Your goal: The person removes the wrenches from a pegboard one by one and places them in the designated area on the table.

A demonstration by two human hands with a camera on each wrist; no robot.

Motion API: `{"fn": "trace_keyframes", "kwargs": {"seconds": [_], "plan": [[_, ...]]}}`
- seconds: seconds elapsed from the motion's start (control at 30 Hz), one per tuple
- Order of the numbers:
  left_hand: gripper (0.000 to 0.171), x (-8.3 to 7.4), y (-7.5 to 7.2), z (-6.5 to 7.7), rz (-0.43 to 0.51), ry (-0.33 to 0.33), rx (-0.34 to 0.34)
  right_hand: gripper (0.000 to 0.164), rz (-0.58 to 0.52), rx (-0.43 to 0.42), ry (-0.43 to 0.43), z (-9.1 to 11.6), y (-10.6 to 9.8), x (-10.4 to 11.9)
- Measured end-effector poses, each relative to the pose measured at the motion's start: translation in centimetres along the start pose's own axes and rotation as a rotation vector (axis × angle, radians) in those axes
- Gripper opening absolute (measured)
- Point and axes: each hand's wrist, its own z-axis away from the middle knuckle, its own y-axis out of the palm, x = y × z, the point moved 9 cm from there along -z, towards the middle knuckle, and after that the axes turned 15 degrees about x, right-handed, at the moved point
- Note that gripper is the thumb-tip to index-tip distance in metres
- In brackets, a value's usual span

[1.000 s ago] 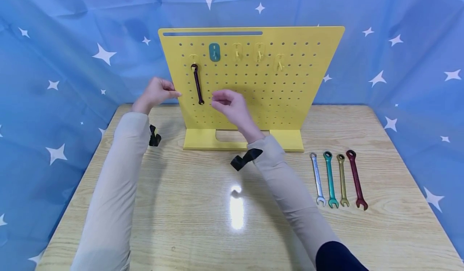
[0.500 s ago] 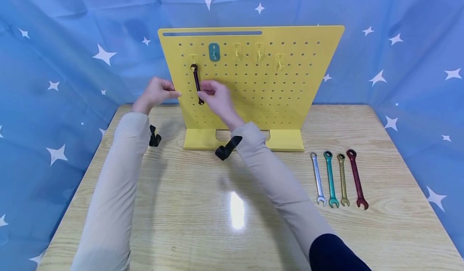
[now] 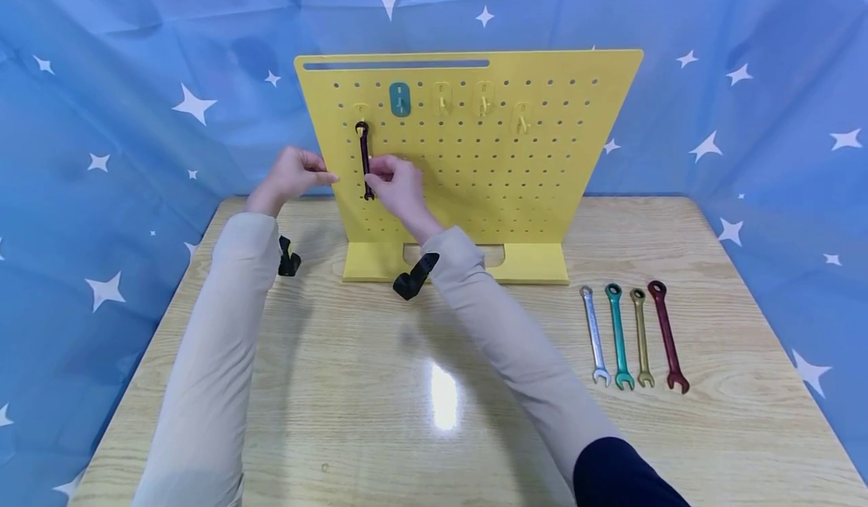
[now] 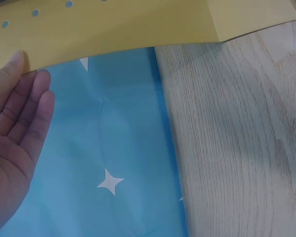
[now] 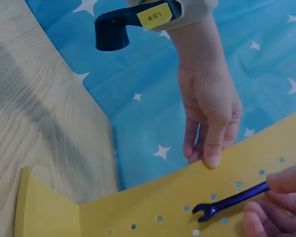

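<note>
A yellow pegboard (image 3: 515, 217) stands upright at the back of the table. My left hand (image 3: 291, 174) holds its left edge, thumb on the front face and fingers behind, as the right wrist view shows. A dark purple combination wrench (image 3: 364, 145) hangs by its ring end from the leftmost hook. My right hand (image 3: 401, 187) pinches this wrench on the lower part of its shank between thumb and fingers. In the right wrist view the wrench's open end (image 5: 204, 211) sticks out past the fingertips, against the board.
A teal hook (image 3: 400, 100) and several yellow hooks sit along the board's upper part. On the table's right lie a silver wrench (image 3: 594, 334), a green wrench (image 3: 618, 334), a gold wrench (image 3: 640, 334) and a dark red wrench (image 3: 667, 334). A blue star-patterned cloth hangs around the table.
My right hand has moved left to the hanging wrench and taken hold of its shank. The wrench's lower end has swung slightly left. My left hand has stayed at the board's edge.
</note>
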Motion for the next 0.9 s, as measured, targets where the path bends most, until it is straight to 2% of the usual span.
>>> {"fn": "trace_keyframes", "kwargs": {"seconds": [0.37, 0.63, 0.9], "plan": [[0.023, 0.3, 0.1, -0.1, -0.02, -0.019, 0.0, 0.011, -0.099, -0.017, 0.024, 0.0, 1.1, -0.5], [0.025, 0.2, 0.1, -0.1, -0.02, -0.017, 0.005, 0.007, -0.183, 0.006, -0.079, 1.0, 1.0, -0.4], [0.025, 0.0, 0.1, 0.1, -0.023, -0.027, 0.008, 0.008, -0.174, 0.025, -0.105, 2.0, 0.7, 0.1]]}}
